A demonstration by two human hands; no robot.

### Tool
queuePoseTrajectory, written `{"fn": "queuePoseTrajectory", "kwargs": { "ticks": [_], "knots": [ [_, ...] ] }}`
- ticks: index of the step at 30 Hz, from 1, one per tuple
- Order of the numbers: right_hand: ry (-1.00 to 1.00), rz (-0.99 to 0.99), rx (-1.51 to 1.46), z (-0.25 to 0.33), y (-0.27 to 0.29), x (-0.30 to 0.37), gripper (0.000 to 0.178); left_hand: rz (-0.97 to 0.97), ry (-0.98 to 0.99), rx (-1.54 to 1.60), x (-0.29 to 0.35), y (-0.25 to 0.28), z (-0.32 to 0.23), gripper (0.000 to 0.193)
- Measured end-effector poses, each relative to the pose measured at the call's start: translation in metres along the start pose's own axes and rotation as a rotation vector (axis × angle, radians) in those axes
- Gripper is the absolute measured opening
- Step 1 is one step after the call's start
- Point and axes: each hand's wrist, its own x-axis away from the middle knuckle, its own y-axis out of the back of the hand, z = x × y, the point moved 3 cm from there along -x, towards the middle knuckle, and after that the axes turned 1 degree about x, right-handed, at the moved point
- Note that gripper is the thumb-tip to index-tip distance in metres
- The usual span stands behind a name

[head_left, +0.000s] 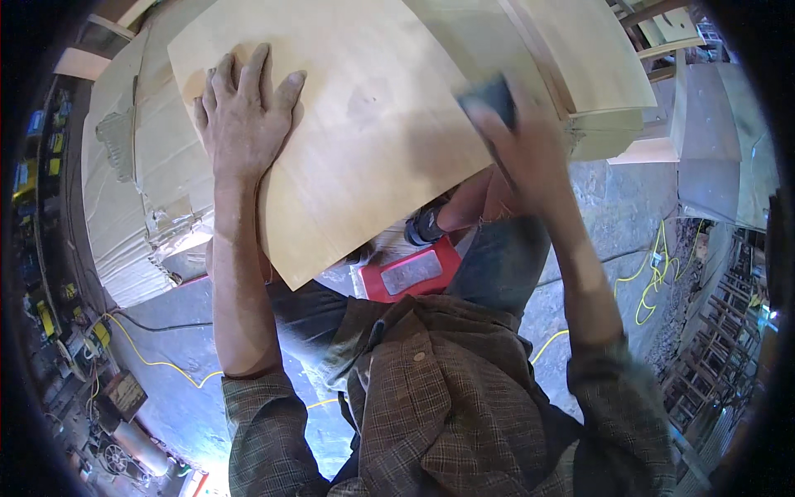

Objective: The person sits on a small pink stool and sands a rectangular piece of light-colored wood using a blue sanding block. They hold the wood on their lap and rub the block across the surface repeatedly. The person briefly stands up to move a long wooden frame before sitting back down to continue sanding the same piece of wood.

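A pale, thin wooden panel (356, 174) with a curved right edge lies in front of me, its near corner pointing toward my lap. My left hand (247, 124) rests flat on the panel's left part, fingers spread. At the panel's right edge, my right hand (534, 153) is closed around a dark block (490, 103) that looks like a sanding block. Motion smears this hand and the block, and a shadow falls on the wood beside them. Whether the block touches the panel I cannot tell.
Torn cardboard (124, 207) lies under the panel at the left. More wooden pieces (592, 58) are at the far right. A red plastic item with a grey top (451, 258) sits between my legs. Yellow cord (642, 308) runs over the floor; metal racks (729, 331) stand at right.
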Motion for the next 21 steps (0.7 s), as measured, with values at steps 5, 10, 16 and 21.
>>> {"fn": "queuePoseTrajectory", "kwargs": {
  "ticks": [5, 10, 16, 21],
  "knots": [
    [0.019, -0.004, 0.119, -0.005, 0.024, 0.019, 0.063, -0.02, -0.015, -0.005, -0.002, -0.002, -0.008, 0.064],
    [0.096, 0.119, -0.044, 0.038, -0.044, -0.123, 0.054, -0.026, 0.005, -0.04, -0.005, -0.004, -0.006, 0.065],
    [0.092, -0.054, -0.166, 0.042, -0.063, -0.125, 0.042, 0.02, 0.027, -0.001, -0.007, -0.01, -0.008, 0.066],
    [0.124, -0.009, 0.18, 0.014, 0.006, 0.02, 0.065, -0.04, 0.011, -0.051, -0.003, -0.004, -0.004, 0.067]
  ]
}}
